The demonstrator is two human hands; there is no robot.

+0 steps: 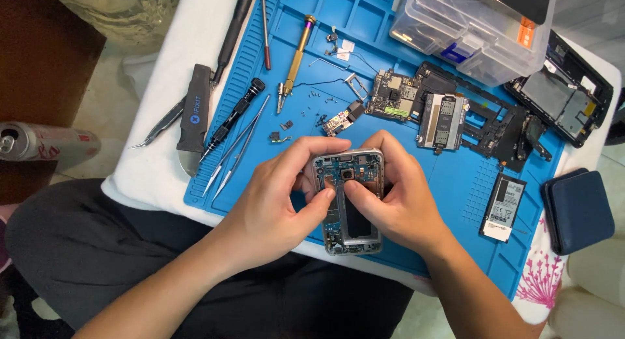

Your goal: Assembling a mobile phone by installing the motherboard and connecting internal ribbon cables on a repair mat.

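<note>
The open phone (348, 202) sits in both hands over the near edge of the blue mat (449, 183), with its insides showing — small blue and silver parts and a dark empty slot. The left hand (273, 202) grips the phone's left side, and its thumb presses on the middle. The right hand (397, 196) grips the right side, with its thumb pushed down next to the left thumb.

Just past the phone lie little screws and a small green board (396, 95). A dark frame (482, 127) lies further right. A flat black battery (503, 205) lies near the mat's right edge, and a dark blue pouch (578, 210) sits beside it, off the mat. Tweezers (237, 147), a black screwdriver (233, 114) and a gold one (296, 53) lie by the left edge. A clear plastic box (472, 27) sits at the far right corner — a second black phone frame (563, 98) lies beside it.
</note>
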